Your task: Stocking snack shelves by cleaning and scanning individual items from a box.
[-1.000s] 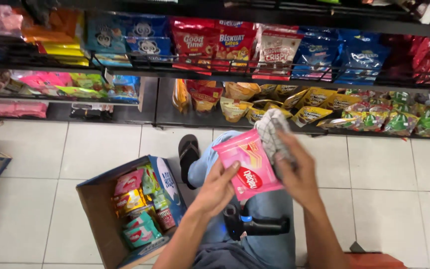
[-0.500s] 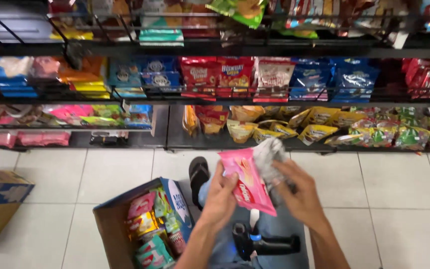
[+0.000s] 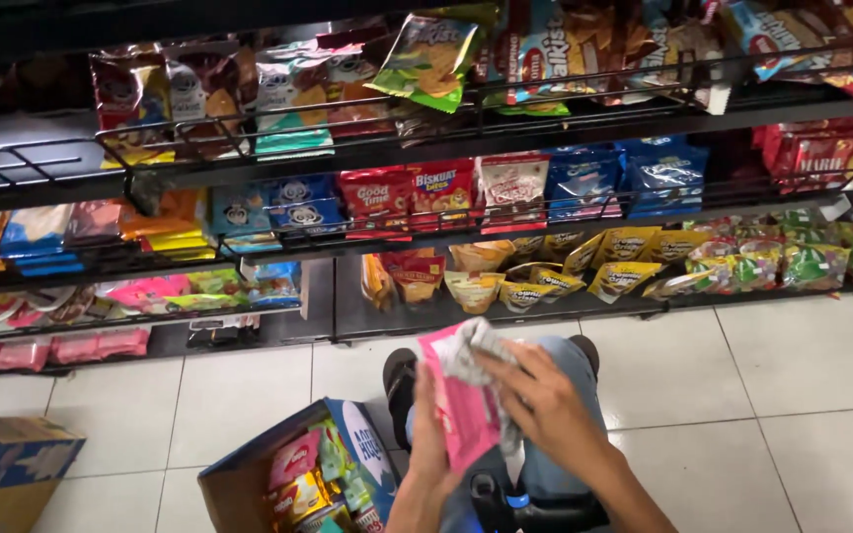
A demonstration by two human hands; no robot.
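Likely a grocery shop, wire shelves [image 3: 249, 138] of snack packets [image 3: 426, 59], tiled floor [image 3: 792, 395]

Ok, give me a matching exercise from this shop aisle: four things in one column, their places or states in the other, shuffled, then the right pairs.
Things:
1. pink packet
2. open cardboard box
3. grey cloth
4. yellow snack bags

Places or states:
A. on the lowest shelf, straight ahead
B. on the tiled floor at the left, full of mixed snack packs
C. pressed onto the packet by the right hand
D. held upright from below by the left hand

Pairs: 1-D, 2-B, 3-C, 4-A
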